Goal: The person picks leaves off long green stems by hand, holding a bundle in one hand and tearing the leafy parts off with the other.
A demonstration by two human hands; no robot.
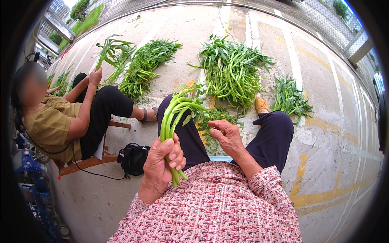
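So, left hand (162, 162) first: it's wrapped firmly around a bunch of long green stems (176, 117), thumb laid across the front and fingers curled in from the other side. The bunch sits above the lap, a little left of centre, cut ends poking out below the fist and the upper part bending over to the right, toward the leaves.

Right hand (229, 139) is just beside the leafy end, half curled, with thumb and index finger a bit apart. Can't tell whether the fingertips brush any leaf, since there's greenery right behind them.

Down between the knees there's a scatter of loose leaves (219, 121) on the ground. Past that is a big heap of leafy stems (231, 77), leaves mostly pointing away and stems this way. A smaller pile (289, 97) lies to the right, near the right knee, and another long pile (148, 65) is over on the left.

Also on the left, a co-worker (50, 117) in a mustard top sits on a wooden chair (91, 164), holding up a leafy bunch (111, 52) of their own. A black bag (133, 160) sits on the concrete between the two people. Farther off, a chain-link fence (328, 22) runs along the back.
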